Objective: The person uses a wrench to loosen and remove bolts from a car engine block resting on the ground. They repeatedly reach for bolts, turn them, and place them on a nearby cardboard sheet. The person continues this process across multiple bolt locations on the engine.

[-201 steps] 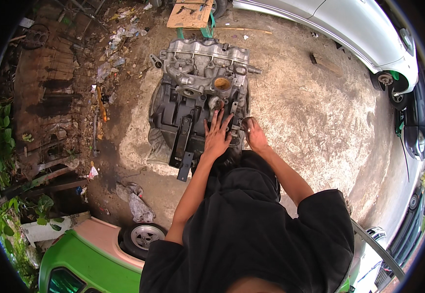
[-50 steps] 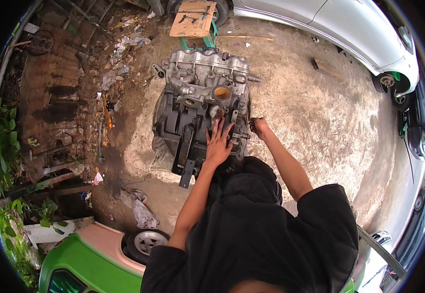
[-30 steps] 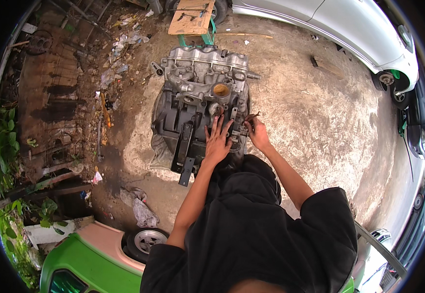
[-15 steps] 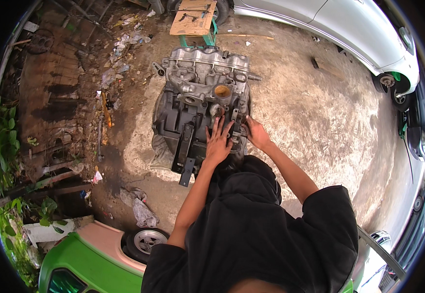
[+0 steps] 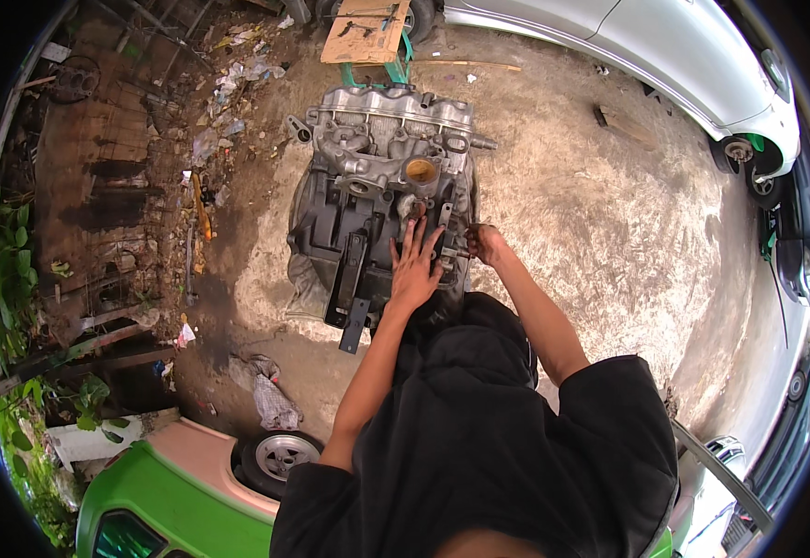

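Left hand [image 5: 413,275] spread on engine [image 5: 379,201], 5 o'clock; right hand [image 5: 485,244] curled at 4, can't tell if pinching. Best: brace left, light right.

The stained concrete floor [image 5: 591,270] carries the engine [image 5: 379,200]; a rumpled grey sheet [image 5: 306,299] shows at its lower left. A crumpled pale cloth [image 5: 274,398] lies left of the person. A wooden block [image 5: 626,128] rests off right, a thin wooden strip [image 5: 470,63] beyond the engine, near a green stand [image 5: 394,72]; litter [image 5: 230,82] dots the left.
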The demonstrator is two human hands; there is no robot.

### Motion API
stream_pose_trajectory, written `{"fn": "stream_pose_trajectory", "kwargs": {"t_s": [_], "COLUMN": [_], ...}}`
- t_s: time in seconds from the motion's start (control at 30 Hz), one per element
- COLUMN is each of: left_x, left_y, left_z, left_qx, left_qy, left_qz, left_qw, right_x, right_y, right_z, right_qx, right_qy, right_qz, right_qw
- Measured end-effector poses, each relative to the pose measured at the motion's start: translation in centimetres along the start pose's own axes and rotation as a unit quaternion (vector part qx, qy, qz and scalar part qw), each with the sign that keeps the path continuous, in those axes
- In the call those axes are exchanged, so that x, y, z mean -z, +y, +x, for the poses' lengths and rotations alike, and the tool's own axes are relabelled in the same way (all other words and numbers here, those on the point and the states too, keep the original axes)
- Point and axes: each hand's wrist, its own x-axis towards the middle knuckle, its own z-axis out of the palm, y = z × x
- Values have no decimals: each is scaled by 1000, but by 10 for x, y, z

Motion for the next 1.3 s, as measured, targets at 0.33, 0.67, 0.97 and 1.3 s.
{"fn": "stream_pose_trajectory", "kwargs": {"t_s": [0.33,0.67,0.97,1.3], "left_x": [-2,2,1,0], "left_y": [-2,-1,-2,-1], "left_z": [1,0,0,1], "left_qx": [-3,1,-2,-2], "left_qy": [2,-2,-4,1], "left_qz": [6,-3,0,-1], "left_qw": [1000,1000,1000,1000], "right_x": [-6,-20,-18,-19], "right_y": [-7,1,-10,-20], "right_z": [-64,-84,-86,-76], "right_qx": [418,560,502,387], "right_qy": [6,16,-2,-38], "right_qz": [-324,-510,-528,-455], "right_qw": [849,653,685,801]}}
